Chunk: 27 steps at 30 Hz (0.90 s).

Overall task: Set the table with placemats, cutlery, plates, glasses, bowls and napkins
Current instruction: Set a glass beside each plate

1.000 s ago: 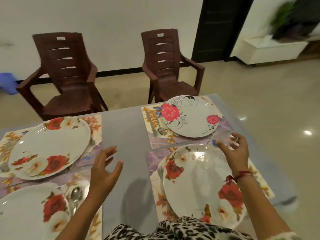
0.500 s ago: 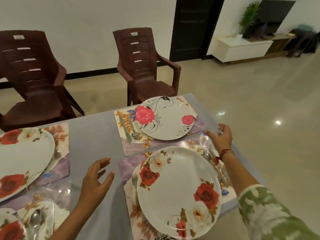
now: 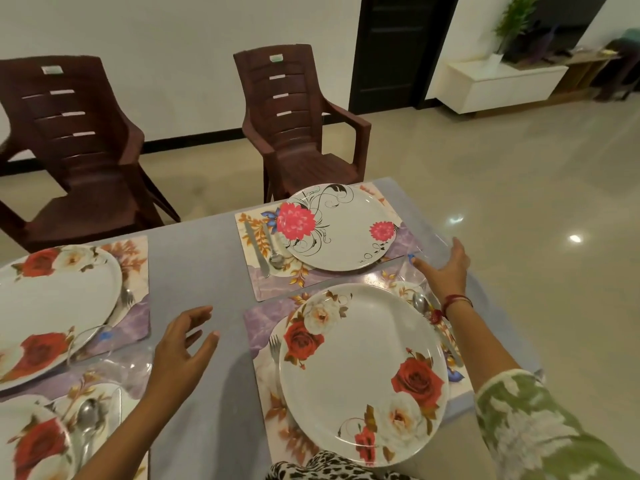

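**Glass left the plate, right hand opened**

A second earlier the right hand [image 3: 446,271] pinched the clear glass [image 3: 414,270] above the far rim of the near rose plate [image 3: 363,372]. It then carried the glass rightward off the plate to the table's right edge, just beyond the spoon [image 3: 419,302]. Its fingers straightened and spread, with the thumb tip by the glass's blue label. The glass itself was faint. The head camera swung right, so the left-hand plates slid toward the frame's edge.
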### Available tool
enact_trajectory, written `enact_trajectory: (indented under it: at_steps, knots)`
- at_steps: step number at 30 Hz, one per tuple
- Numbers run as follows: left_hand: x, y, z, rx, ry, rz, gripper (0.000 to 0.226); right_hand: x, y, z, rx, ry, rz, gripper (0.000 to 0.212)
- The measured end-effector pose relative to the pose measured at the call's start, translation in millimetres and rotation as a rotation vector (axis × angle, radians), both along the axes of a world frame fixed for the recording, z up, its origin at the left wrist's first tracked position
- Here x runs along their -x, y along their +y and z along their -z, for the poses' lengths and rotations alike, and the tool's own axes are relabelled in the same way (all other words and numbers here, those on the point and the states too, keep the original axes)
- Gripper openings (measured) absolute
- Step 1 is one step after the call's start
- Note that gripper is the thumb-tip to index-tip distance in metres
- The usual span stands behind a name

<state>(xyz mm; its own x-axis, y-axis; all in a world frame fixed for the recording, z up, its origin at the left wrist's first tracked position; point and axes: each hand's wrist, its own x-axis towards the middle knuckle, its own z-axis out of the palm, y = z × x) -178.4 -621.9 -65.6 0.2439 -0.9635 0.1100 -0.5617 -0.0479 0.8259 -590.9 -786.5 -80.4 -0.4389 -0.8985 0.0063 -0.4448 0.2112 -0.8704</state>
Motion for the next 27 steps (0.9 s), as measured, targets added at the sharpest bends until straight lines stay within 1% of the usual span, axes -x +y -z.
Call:
enact_trajectory:
  at_steps: [1, 2, 4, 6, 8, 12, 15, 18, 23, 27]
  knots:
    - [-2, 2, -2, 0.008, 0.000, -0.008, 0.037, -6, 10, -8, 0.043, 0.027, 0.032, 0.097]
    - [-3, 4, -3, 0.020, 0.005, -0.015, 0.037, -15, 22, -15, 0.121, 0.039, 0.065, 0.097]
    - [-5, 11, -8, 0.044, 0.024, -0.028, 0.042, -44, 51, -28, 0.317, 0.026, 0.073, 0.084]
    - [-10, 23, -9, 0.050, 0.053, -0.046, 0.046, -87, 80, -35, 0.422, -0.032, -0.051, 0.068]
    - [-13, 36, -9, 0.053, 0.097, -0.055, 0.047, -129, 105, -35, 0.412, -0.137, -0.188, 0.059]
    - [-34, 83, -15, 0.078, 0.159, -0.188, 0.035, -212, 139, -21, 0.338, -0.339, -0.465, 0.052]
    - [-50, 120, -20, 0.085, 0.182, -0.333, 0.038, -258, 155, -11, 0.317, -0.379, -0.598, 0.048]
    - [-65, 159, -25, 0.102, 0.164, -0.461, 0.041, -295, 177, -14, 0.322, -0.444, -0.681, 0.042]
    - [-98, 238, -19, 0.111, 0.126, -0.720, 0.034, -359, 221, -33, 0.371, -0.584, -0.895, 0.036]
    - [-117, 314, -9, 0.114, 0.139, -0.968, 0.036, -419, 268, -46, 0.324, -0.621, -1.192, 0.032]
